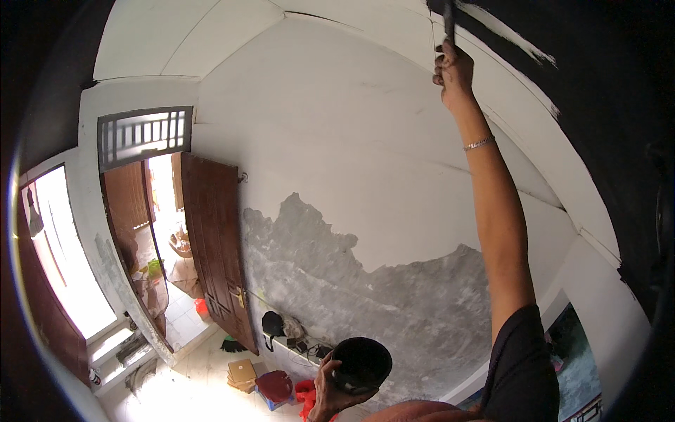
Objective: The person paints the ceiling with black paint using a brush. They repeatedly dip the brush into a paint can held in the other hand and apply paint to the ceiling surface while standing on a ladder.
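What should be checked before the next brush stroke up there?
1. Brush gripped firmly in the right hand: ok.
2. Brush tip touching the black paint edge: ok.
3. Black pot held in the left hand: ok.
4. Pot level, not tipping: cannot tell.
5. Paint left in the pot: cannot tell, its inside is hidden.
6. Things on the floor, such as the box, away from drips: cannot tell.
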{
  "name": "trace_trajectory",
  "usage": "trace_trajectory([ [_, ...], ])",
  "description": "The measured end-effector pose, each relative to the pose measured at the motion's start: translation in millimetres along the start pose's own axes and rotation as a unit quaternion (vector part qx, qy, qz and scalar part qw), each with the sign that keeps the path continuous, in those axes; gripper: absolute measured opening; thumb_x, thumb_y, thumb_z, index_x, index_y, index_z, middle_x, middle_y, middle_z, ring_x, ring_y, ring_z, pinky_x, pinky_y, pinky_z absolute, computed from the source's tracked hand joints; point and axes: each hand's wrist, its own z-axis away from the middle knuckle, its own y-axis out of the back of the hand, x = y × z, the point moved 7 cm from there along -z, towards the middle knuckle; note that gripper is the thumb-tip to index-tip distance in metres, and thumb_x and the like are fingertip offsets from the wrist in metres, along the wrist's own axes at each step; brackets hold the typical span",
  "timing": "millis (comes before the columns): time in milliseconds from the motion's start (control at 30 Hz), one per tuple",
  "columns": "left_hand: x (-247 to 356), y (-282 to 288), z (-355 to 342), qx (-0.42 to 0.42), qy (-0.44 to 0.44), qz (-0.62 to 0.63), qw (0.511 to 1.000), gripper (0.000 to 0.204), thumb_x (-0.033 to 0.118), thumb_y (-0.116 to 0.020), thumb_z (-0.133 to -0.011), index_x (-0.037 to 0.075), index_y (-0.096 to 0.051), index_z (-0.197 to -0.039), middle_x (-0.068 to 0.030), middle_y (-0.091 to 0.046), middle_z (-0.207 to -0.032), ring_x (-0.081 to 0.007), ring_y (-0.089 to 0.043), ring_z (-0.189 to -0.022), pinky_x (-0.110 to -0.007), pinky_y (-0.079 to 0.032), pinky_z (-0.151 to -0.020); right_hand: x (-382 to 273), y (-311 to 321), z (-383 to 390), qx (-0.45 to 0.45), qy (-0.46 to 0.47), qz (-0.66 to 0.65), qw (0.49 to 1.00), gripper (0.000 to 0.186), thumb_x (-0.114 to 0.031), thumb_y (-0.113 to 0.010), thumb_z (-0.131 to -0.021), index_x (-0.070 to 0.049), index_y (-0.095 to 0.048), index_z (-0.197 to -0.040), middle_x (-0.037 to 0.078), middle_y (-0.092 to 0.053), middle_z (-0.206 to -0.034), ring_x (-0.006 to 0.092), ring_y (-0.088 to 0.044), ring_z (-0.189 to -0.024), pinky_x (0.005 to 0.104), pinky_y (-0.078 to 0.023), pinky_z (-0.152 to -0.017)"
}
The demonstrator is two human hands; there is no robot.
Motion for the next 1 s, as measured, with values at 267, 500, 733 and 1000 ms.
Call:
trace_trajectory([
  [267,6,3,1,0.009,0.006,-0.029,1.0,0.107,0.041,-0.1,-0.052,0.018,-0.032,-0.131,-0.0255,-0.05,-0.134,-0.0424,-0.057,-0.119,-0.053,-0.052,-0.093,-15,4,-72,-0.018,0.024,-0.005,1.0,0.03,-0.031,-0.075,-0.093,-0.003,-0.064,-0.091,-0.003,-0.045,-0.064,0.0063,-0.033,-0.048,0.022,-0.028,-0.043],
  [500,7,0,3,0.002,-0.001,-0.01,1.0,0.108,0.042,-0.101,-0.051,0.017,-0.033,-0.132,-0.0251,-0.051,-0.135,-0.0419,-0.057,-0.12,-0.053,-0.051,-0.096,-33,113,29,0.138,0.035,-0.129,0.981,0.027,-0.028,-0.072,-0.094,-0.003,-0.063,-0.091,-0.003,-0.041,-0.066,0.009,-0.034,-0.051,0.0256,-0.026,-0.046],
  [733,5,4,11,-0.008,0.005,-0.018,1.0,0.109,0.043,-0.1,-0.052,0.017,-0.032,-0.132,-0.026,-0.049,-0.136,-0.0434,-0.057,-0.121,-0.054,-0.052,-0.095,-9,97,82,0.281,0.043,-0.14,0.949,0.031,-0.043,-0.052,-0.103,-0.013,-0.044,-0.104,-0.002,-0.039,-0.072,0.0105,-0.033,-0.059,0.0267,-0.029,-0.052],
  [1000,8,14,15,0.017,0.031,-0.053,0.998,0.109,0.04,-0.101,-0.051,0.016,-0.033,-0.132,-0.0254,-0.049,-0.135,-0.0423,-0.057,-0.119,-0.053,-0.051,-0.095,-22,39,-7,0.329,0.152,-0.03,0.932,0.04,-0.029,-0.036,-0.108,0.004,-0.035,-0.13,0.036,-0.059,-0.121,0.0469,-0.065,-0.108,0.0577,-0.063,-0.081],
])
